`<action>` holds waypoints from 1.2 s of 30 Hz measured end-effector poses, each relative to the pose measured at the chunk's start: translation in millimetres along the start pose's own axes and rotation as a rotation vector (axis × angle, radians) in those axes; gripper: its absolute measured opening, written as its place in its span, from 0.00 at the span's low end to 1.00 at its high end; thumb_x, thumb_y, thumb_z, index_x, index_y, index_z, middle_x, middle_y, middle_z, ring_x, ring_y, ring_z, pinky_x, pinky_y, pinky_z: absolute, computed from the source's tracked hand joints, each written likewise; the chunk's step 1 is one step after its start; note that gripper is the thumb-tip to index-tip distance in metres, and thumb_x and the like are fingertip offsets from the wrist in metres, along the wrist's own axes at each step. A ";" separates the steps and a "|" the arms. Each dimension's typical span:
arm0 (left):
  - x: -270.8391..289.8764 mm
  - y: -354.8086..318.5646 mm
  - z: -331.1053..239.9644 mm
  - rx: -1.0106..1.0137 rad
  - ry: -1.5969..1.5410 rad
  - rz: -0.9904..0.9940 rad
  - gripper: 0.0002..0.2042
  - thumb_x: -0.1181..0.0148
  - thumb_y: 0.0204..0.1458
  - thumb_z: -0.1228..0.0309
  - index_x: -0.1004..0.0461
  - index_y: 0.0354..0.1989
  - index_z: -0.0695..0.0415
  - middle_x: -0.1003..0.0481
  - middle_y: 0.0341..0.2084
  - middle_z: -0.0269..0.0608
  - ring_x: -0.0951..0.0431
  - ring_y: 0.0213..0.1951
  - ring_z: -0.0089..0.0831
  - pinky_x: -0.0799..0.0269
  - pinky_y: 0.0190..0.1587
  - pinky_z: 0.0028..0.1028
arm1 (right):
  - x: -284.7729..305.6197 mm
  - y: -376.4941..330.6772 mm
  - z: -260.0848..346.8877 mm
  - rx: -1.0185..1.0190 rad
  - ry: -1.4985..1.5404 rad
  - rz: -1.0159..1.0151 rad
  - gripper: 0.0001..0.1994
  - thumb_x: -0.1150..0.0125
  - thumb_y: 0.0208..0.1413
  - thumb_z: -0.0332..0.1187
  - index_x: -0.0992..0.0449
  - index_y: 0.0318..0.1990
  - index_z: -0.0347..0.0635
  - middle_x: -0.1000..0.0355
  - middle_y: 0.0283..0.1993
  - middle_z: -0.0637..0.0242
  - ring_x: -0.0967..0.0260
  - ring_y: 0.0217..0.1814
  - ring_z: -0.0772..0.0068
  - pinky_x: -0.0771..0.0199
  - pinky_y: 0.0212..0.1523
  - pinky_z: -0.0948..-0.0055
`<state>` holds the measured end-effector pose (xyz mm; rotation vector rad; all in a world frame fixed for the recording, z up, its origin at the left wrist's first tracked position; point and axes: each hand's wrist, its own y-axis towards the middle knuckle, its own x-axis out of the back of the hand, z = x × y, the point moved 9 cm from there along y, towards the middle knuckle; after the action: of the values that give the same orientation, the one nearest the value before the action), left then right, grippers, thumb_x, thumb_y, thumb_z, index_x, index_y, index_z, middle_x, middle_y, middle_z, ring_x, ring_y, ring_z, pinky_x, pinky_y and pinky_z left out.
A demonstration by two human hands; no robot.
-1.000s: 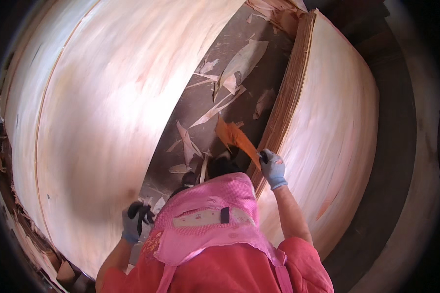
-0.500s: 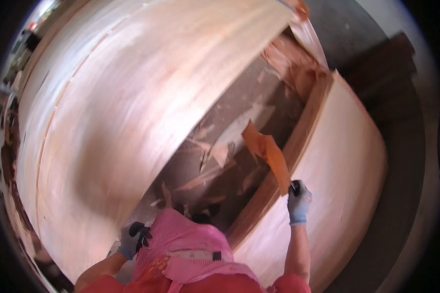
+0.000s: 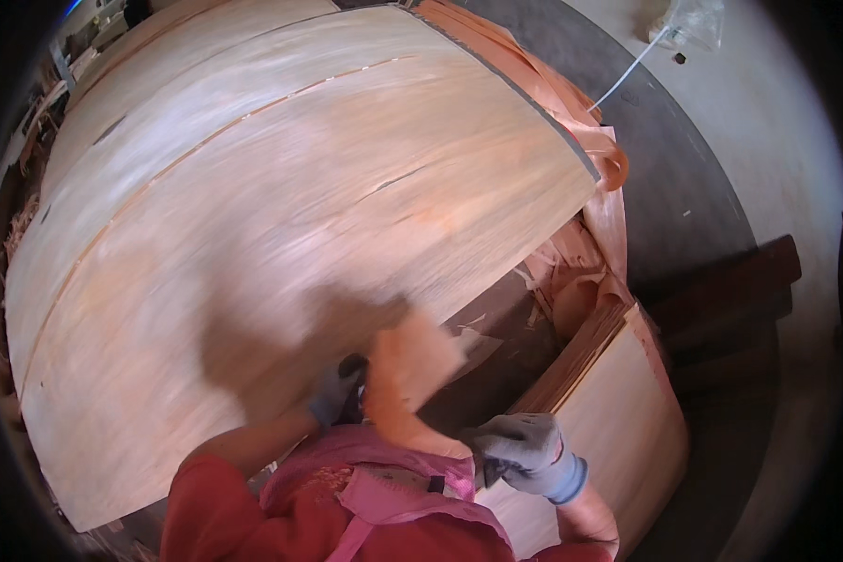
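In my gloved right hand, closed around its lower end, is a curved orange-brown strip of wood veneer. It stands up in front of my body, its upper part smeared by motion. My gloved left hand is beside the strip's left edge, low over the near edge of a large pale veneer sheet. Blur and the strip hide most of its fingers, so its grip is unclear. To the right, a stack of pale veneer sheets lies under and beyond my right hand.
Between the large sheet and the stack is a dark gap with veneer scraps. Crumpled reddish veneer sits at its far end. Dark timber pieces lie at the right, and a clear plastic bag on the far floor.
My right hand has drawn the veneer strip left and in toward my body. My left hand has risen from my side to beside the strip. The view has shifted leftward and farther.
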<state>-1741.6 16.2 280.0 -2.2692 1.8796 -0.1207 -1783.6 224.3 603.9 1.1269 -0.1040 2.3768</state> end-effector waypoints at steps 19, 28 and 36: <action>14.1 73.1 -33.1 0.340 -0.009 -0.574 0.11 0.44 0.61 0.67 0.26 0.35 0.65 0.21 0.24 0.45 0.20 0.22 0.26 0.28 0.18 0.21 | 71.4 143.3 -467.0 -0.203 0.096 0.059 0.09 0.38 0.55 0.26 0.21 0.43 0.37 0.23 0.33 0.57 0.24 0.33 0.69 0.27 0.34 0.69; 19.9 60.0 -67.3 0.266 -0.195 -0.823 0.14 0.48 0.60 0.63 0.26 0.33 0.64 0.24 0.20 0.43 0.22 0.21 0.29 0.29 0.20 0.24 | 69.1 218.5 -460.8 0.096 -0.138 0.331 0.10 0.38 0.52 0.30 0.21 0.43 0.42 0.23 0.41 0.55 0.26 0.41 0.47 0.26 0.40 0.59; -124.2 -2.3 -59.7 0.586 -0.261 -0.447 0.15 0.43 0.61 0.61 0.21 0.35 0.62 0.24 0.19 0.39 0.25 0.19 0.29 0.28 0.20 0.30 | 32.3 302.5 -414.8 0.328 -0.019 0.482 0.13 0.35 0.50 0.29 0.22 0.44 0.41 0.22 0.42 0.56 0.25 0.42 0.51 0.26 0.44 0.61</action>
<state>-1774.2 132.6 346.3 -2.1046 1.0112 -0.3635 -2235.8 88.4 399.6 1.4019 0.0130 2.8865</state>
